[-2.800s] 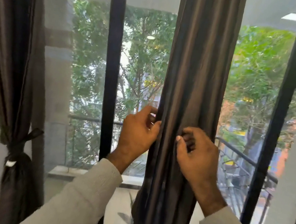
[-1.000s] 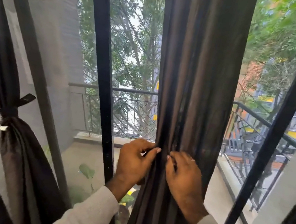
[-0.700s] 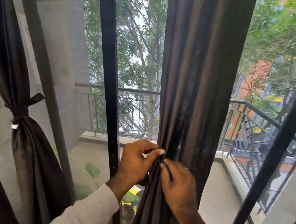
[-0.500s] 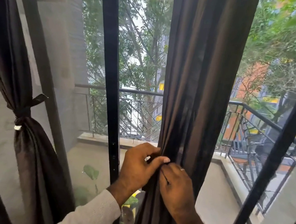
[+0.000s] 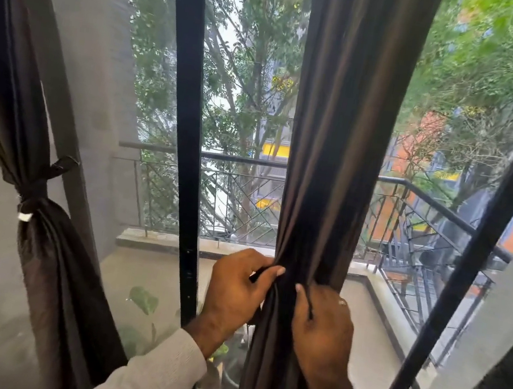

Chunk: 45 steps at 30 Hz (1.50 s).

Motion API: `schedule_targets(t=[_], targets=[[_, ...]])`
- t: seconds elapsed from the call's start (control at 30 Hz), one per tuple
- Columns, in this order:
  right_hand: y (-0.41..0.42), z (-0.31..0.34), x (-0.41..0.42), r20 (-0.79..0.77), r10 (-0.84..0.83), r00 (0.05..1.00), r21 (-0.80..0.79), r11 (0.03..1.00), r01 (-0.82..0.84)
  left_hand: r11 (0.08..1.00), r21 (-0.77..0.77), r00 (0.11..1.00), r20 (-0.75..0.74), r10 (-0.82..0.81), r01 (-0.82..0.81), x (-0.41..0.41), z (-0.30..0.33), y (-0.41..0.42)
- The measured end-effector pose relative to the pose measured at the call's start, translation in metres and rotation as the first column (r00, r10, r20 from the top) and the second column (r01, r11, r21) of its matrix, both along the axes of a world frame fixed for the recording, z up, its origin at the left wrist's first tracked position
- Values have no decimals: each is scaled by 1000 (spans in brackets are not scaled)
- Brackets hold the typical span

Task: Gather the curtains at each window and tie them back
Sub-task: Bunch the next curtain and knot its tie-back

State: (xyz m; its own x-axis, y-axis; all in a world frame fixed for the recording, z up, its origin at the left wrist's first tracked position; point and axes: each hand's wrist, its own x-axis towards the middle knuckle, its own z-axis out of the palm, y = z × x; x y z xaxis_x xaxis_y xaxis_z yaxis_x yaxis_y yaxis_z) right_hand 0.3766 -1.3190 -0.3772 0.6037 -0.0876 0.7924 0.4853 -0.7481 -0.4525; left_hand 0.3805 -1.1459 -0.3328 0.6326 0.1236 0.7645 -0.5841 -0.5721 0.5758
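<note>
Both hands are sitting slightly farther apart on the fabric than half a second ago, and the bunch between them is pinching in tighter. Taking the black window frame bar (image 5: 187, 137) as the landmark: the middle curtain (image 5: 342, 124) is hanging just right of it, gathered into a narrow column of dark brown folds. Well left of the bar, the tied curtain (image 5: 48, 263) is hanging cinched by a dark tie-back (image 5: 36, 191). Just right of the bar's lower part, the left hand (image 5: 234, 287) is gripping the gathered folds, thumb pressing across the front. Farther right, past those folds, the right hand (image 5: 322, 327) is clutching them with curled fingers, a ring (image 5: 342, 302) showing on one finger.
</note>
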Motion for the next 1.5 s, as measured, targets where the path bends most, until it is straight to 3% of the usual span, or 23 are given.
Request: schedule_targets(t=[0.17, 0.33, 0.7, 0.8, 0.87, 0.93, 1.03, 1.13, 1.2, 1.3, 1.4, 1.5], targets=[[10, -22, 10, -55, 104, 993, -248, 962, -114, 999, -35, 999, 45, -20, 22, 7, -6, -10], [5, -18, 18, -10, 25, 1000, -411, 911, -27, 994, -77, 997, 6, -76, 76, 10, -7, -13], [-7, -12, 29, 49, 99, 994, -498, 865, -62, 995, 50, 996, -5, -86, 86, 10, -2, -20], [-14, -14, 32, -5, 191, 982, -555, 816, -162, 998, 61, 1000, 9, -29, 28, 12, 1, -22], [-25, -14, 32, -64, 250, 966, -460, 852, -251, 998, 56, 1000, 8, 7, -7, 14, 0, -19], [-37, -11, 28, -76, 278, 958, -161, 944, -287, 997, 63, 999, -3, 50, -50, 18, 1, -15], [-45, 8, 25, 41, 85, 996, 244, 965, -92, 994, 64, 996, -17, 87, -86, 22, 5, -11], [-51, 24, 36, -22, -31, 999, 417, 908, 38, 993, 78, 996, -22, 92, -90, 24, 6, -11], [-52, 22, 39, 37, -49, 998, 303, 952, 36, 994, 77, 997, -24, 73, -71, 24, 5, -13], [-39, 7, 38, 65, 27, 998, -13, 1000, -27, 997, 77, 999, -37, 29, -26, 26, 3, -16], [-21, -4, 39, 19, 133, 991, -284, 951, -122, 997, 77, 999, -42, -15, 18, 25, 2, -19], [-7, 7, 38, -17, 168, 986, -393, 905, -161, 994, 110, 1000, -22, -14, 17, 24, 4, -20]])
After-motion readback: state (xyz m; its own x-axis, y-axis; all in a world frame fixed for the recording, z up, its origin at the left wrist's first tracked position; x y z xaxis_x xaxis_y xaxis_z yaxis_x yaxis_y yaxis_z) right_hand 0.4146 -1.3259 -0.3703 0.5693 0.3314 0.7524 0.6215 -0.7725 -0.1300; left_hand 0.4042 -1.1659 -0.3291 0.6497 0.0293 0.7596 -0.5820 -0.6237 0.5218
